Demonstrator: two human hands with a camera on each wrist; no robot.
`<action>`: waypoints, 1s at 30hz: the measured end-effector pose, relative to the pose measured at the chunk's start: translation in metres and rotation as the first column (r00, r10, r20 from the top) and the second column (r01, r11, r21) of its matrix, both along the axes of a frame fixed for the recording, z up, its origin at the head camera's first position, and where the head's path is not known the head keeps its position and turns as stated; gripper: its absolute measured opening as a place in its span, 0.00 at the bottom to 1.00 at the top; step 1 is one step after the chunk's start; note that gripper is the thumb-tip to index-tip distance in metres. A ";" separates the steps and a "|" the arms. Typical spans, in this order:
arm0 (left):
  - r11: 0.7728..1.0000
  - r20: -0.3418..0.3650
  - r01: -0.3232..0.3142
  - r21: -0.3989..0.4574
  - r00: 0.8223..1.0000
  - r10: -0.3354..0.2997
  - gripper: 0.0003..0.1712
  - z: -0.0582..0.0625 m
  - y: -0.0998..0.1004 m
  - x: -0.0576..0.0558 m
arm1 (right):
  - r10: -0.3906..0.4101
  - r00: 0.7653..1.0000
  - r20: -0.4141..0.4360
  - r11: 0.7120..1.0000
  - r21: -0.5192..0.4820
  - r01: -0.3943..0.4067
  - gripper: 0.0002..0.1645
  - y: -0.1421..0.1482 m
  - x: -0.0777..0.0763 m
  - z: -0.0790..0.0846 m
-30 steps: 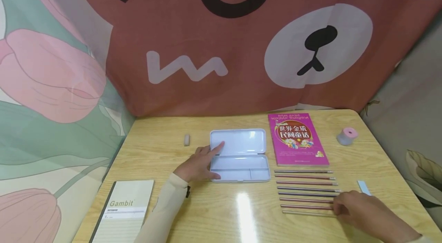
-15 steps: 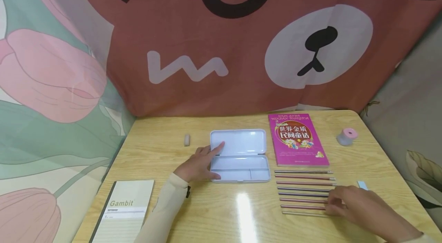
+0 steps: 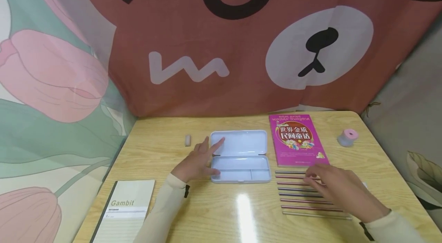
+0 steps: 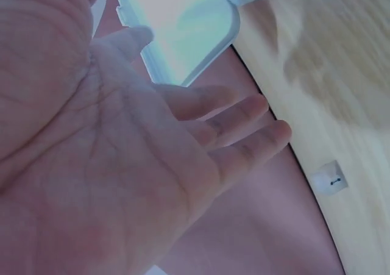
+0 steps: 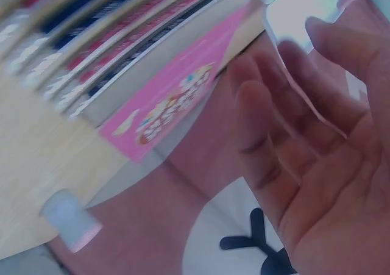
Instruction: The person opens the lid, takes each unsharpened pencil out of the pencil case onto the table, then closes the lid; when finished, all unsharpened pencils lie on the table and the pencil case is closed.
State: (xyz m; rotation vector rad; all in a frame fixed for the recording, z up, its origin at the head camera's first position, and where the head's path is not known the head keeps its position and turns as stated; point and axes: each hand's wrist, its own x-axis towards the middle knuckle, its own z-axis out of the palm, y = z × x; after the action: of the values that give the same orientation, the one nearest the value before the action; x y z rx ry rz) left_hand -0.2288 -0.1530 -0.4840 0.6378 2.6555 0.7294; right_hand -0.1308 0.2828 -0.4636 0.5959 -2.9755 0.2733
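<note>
A pale blue pencil case (image 3: 239, 142) lies opened out on the table, its lid folded back and its divided tray bare. My left hand (image 3: 193, 162) is at its left side, index finger over the lid and thumb over the tray's edge; in the left wrist view the fingers of that hand (image 4: 109, 135) are spread. Several pencils (image 3: 297, 194) lie in a row right of the case. Over their far right part hovers my right hand (image 3: 345, 187), hiding some pencil ends. Its fingers bend loosely around nothing in the right wrist view, where the palm (image 5: 323, 159) shows.
A pink book (image 3: 297, 139) lies just behind the pencils. Farther right stands a pink-topped spool-like roll (image 3: 347, 137). A small eraser (image 3: 188, 140) lies left of the case, and a notebook (image 3: 126, 208) at the front left. A patterned cloth (image 3: 186, 97) hangs behind the table.
My right hand has moved away from me and leftward, from the near pencils' right ends to over the far ones. The left hand stays at the case, with its outer fingers lifted a little.
</note>
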 end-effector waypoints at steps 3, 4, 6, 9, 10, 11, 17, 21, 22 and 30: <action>1.000 -0.060 -0.009 0.023 0.998 0.010 0.69 0.001 0.000 0.000 | 0.000 0.999 -0.040 1.000 -0.024 -0.001 0.28 -0.011 -0.009 0.002; 0.999 -0.084 -0.011 0.033 0.996 0.014 0.71 0.001 0.000 -0.001 | 0.000 0.999 -0.041 0.999 -0.038 -0.001 0.36 -0.014 -0.012 0.003; 0.999 -0.139 -0.016 0.044 0.990 0.022 0.76 0.000 0.002 -0.003 | 0.000 1.000 -0.026 0.998 -0.068 -0.002 0.47 -0.021 -0.018 0.002; 0.999 -0.240 -0.014 0.047 0.970 0.025 0.81 -0.003 0.006 -0.006 | 0.008 1.000 0.002 0.993 -0.118 -0.007 0.58 -0.033 -0.030 -0.002; 0.999 -0.275 -0.011 0.048 0.961 0.024 0.83 -0.004 0.007 -0.008 | 0.010 1.000 0.011 0.990 -0.138 -0.009 0.60 -0.038 -0.034 -0.003; 0.999 -0.307 -0.008 0.044 0.952 0.021 0.84 -0.006 0.008 -0.009 | 0.012 1.000 0.022 0.988 -0.154 -0.009 0.62 -0.042 -0.038 -0.005; 1.000 -0.357 -0.002 -0.005 0.934 0.000 0.89 -0.013 0.011 -0.015 | 0.052 0.998 0.046 0.979 -0.200 -0.042 0.75 -0.065 -0.063 -0.013; 1.000 -0.350 -0.001 -0.022 0.937 -0.007 0.89 -0.017 0.011 -0.015 | 0.085 0.996 0.023 0.986 -0.142 -0.081 0.81 -0.080 -0.074 -0.017; 1.000 -0.350 -0.002 -0.024 0.937 -0.007 0.88 -0.017 0.011 -0.015 | 0.091 0.995 0.027 0.988 -0.128 -0.087 0.83 -0.084 -0.076 -0.019; 1.000 -0.365 -0.016 -0.023 0.931 0.006 0.89 -0.019 0.012 -0.014 | 0.088 0.996 0.021 0.995 -0.039 -0.087 0.83 -0.098 -0.077 -0.033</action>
State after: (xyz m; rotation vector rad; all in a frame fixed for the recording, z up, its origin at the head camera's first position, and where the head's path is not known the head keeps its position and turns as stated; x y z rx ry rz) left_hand -0.2427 -0.1409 -0.5030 0.8228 3.0017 0.6295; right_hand -0.2077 0.1848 -0.4967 0.7247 -2.9627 0.3448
